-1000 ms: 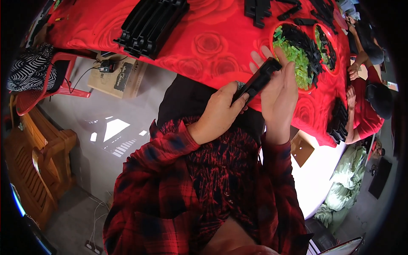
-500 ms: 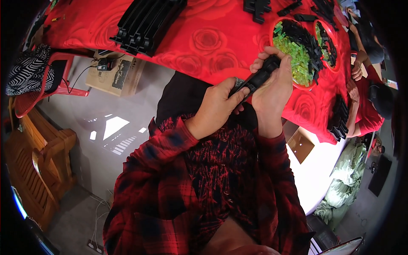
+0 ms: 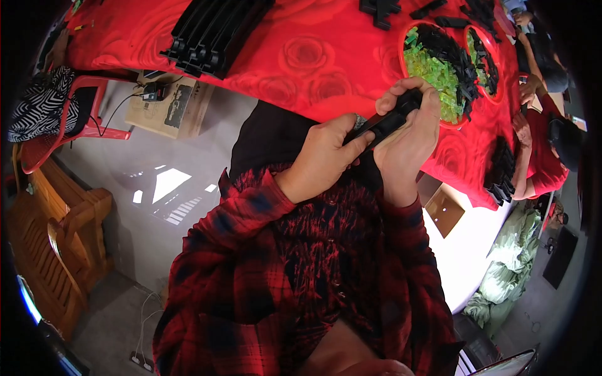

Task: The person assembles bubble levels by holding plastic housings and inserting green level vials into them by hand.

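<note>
A long, narrow black plastic part (image 3: pixel 390 123) is held slantwise between my two hands, just off the table's front edge. My left hand (image 3: pixel 320 156) is closed around its lower end, with the thumb lying along the top. Beside those fingers shows a bit of something grey, too small to make out. My right hand (image 3: pixel 411 141) cups the upper end, its fingers curled over it. Just beyond my right hand is a red-rimmed bowl (image 3: pixel 402 49) with many small green-yellow pieces (image 3: pixel 433 69) and black pieces (image 3: pixel 461 59).
Long ridged black parts (image 3: pixel 216 37) lie stacked on the red rose-patterned tablecloth (image 3: pixel 301 59). A second red-rimmed bowl (image 3: pixel 500 88) and loose black parts (image 3: pixel 379 11) are farther right. Another black stack (image 3: pixel 500 172) sits near a co-worker's arm (image 3: pixel 522 147). A cardboard box (image 3: pixel 157 113) stands on the floor.
Both hands have shifted slightly up and to the right with the black part, which is turned a little. My left hand covers more of its lower end.
</note>
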A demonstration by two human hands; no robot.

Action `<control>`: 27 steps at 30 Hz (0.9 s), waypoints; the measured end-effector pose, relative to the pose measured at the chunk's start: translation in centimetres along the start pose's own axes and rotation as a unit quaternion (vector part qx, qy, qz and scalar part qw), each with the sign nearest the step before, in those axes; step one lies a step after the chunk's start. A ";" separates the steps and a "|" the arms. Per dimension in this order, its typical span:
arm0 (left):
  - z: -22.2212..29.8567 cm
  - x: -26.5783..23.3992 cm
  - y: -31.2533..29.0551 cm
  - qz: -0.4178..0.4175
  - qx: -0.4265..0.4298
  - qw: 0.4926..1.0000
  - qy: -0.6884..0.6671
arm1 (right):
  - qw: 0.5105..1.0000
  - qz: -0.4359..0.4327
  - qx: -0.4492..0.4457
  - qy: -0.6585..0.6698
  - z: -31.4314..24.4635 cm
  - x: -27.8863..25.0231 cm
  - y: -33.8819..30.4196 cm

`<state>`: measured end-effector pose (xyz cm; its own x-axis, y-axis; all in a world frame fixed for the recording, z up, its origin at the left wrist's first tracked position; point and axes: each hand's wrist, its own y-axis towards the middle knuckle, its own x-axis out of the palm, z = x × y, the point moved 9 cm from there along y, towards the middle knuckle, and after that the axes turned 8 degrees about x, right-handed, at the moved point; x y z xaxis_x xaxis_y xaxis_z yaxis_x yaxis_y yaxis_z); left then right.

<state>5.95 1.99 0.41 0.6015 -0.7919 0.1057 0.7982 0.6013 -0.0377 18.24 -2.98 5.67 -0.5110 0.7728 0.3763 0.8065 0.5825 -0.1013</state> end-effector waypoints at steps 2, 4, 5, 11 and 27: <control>0.4 0.2 0.1 -0.006 0.015 1.000 0.006 | 1.000 -0.009 -0.001 -0.001 -0.1 -0.2 0.1; 0.5 0.2 0.2 -0.008 0.020 0.999 0.026 | 1.000 -0.020 -0.002 -0.001 -0.1 -0.5 0.3; 0.5 0.2 0.3 -0.009 0.020 0.999 0.028 | 0.999 -0.038 0.015 0.008 0.4 -0.4 0.6; -0.2 0.3 1.1 -0.026 -0.003 1.000 -0.012 | 0.996 -0.064 0.060 0.016 1.2 -0.3 2.0; 0.5 -5.3 4.7 0.052 0.028 0.970 0.235 | 0.928 0.043 -0.111 -0.353 -3.8 -8.7 9.9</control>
<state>6.51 9.13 0.17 0.6390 -0.6794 -0.3606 0.7366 0.6755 0.0325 31.78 -4.90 4.88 -0.4463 0.8321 -0.3291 0.8548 0.5053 0.1184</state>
